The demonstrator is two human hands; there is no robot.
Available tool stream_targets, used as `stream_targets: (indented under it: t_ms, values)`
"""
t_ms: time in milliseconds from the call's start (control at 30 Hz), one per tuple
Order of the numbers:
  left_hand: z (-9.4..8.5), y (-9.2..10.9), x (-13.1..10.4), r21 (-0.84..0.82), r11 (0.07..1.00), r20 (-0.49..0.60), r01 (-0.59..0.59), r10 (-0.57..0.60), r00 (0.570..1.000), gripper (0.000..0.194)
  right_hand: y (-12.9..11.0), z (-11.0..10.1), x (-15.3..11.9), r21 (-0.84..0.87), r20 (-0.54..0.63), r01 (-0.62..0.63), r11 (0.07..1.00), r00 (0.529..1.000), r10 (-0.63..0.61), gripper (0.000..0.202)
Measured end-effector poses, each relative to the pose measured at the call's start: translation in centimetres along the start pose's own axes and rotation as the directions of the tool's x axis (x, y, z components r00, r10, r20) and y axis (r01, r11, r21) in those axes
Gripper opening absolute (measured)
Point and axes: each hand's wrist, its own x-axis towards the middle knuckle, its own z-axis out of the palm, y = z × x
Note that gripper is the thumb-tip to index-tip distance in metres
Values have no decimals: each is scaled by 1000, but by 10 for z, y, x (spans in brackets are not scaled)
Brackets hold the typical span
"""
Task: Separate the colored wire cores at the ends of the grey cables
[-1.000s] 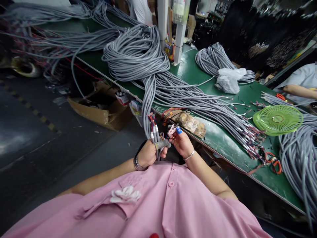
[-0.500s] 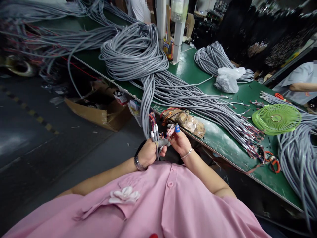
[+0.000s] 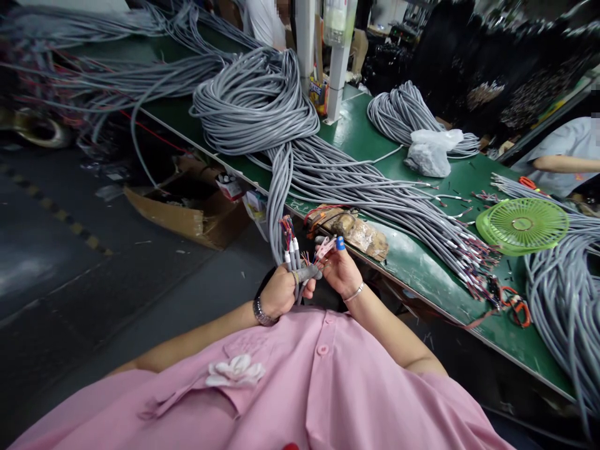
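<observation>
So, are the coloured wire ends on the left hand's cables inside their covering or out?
Out: above the left hand, coloured wire ends stick past white bands.

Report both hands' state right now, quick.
Left hand: closed, holding grey cables.
Right hand: closed, holding a pink clip-like tool.

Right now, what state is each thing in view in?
Left hand: closed around gray cables.
Gray cables: ends stripped, colored wires exposed.
Right hand: pinching the pink clip.
Pink clip: held; open or shut unclear.
Cable coil: looped.
Plastic bag: crumpled.
Cardboard box: open.
Orange-handled tool: open or shut unclear.
</observation>
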Motion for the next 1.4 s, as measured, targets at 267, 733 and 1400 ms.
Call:
stream_targets:
  t_ms: [267,733,1400]
  values:
    - [1,9,-15,65,998,36,20,-23,999,25,-5,-3,-5,-4,27,-21,1000,999,21,37]
    - [3,4,-3,-37,998,-29,-47,46,999,22,2,-7,2,-275,25,221,936,975,-223,43]
    - [0,1,-7,-56,998,-65,-24,20,998,23,-1,-9,5,-18,71,-9,1000,997,10,57]
